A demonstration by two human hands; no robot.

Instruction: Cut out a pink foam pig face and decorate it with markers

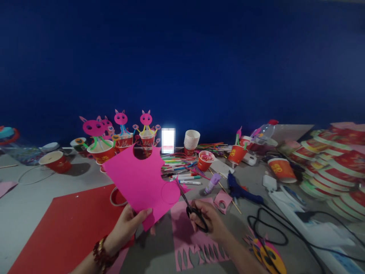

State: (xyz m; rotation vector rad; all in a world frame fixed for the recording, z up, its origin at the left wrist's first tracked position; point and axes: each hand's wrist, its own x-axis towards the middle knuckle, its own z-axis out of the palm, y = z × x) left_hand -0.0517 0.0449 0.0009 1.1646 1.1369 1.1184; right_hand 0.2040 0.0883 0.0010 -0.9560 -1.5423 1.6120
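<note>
Round-beaded bracelet (104, 254), curve-notched pink paper (136, 179), metal scissors (188, 208)

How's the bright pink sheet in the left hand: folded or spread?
Spread: the bright pink sheet shows one broad face, no visible crease, with the left hand gripping near its bottom corner.

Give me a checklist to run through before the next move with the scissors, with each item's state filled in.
1. Left hand gripping the bright pink sheet: ok, at its lower edge.
2. Right hand on the scissors: ok, at the black handles.
3. Circle outline visible on the sheet: ok.
4. Left thumb away from the scissors: ok.
5. Both scissor blades exactly on the outline: cannot tell.
6. Blue glue gun apart from the sheet: ok, off to the right.
</note>
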